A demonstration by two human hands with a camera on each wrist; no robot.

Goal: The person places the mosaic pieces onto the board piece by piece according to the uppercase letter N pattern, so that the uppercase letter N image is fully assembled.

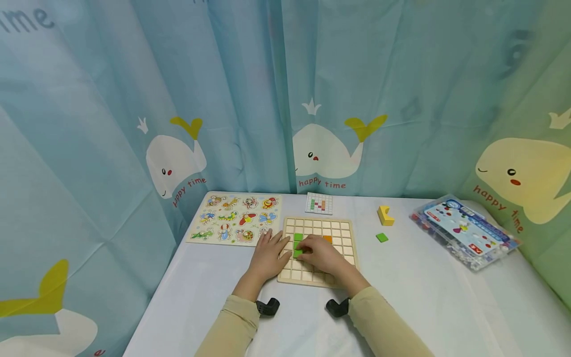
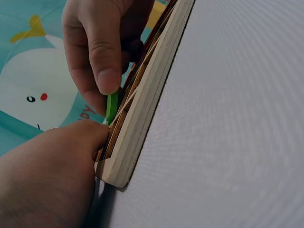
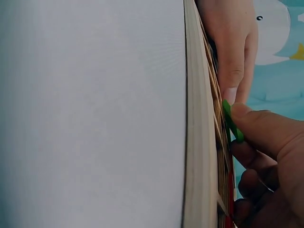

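A wooden grid board [image 1: 343,227] lies on the white table in the head view. Between thumb and fingertips my right hand [image 1: 323,254] pinches a small green square tile [image 2: 112,107], low over the board's left part and tilted to it in the wrist views. Green tiles [image 1: 298,237] stand in a column just beyond it. An orange tile [image 1: 327,239] shows past the right hand, which hides the middle cells. My left hand [image 1: 269,255] rests with fingers spread on the board's left side, its thumb close to the pinched tile.
Left of the grid is a board with insect pictures [image 1: 234,218]. A patterned grid card [image 1: 318,203] lies behind. To the right are a loose green tile [image 1: 382,237], a yellow block [image 1: 385,216] and a clear plastic case [image 1: 466,230]. Curtains [image 1: 250,99] hang behind the table.
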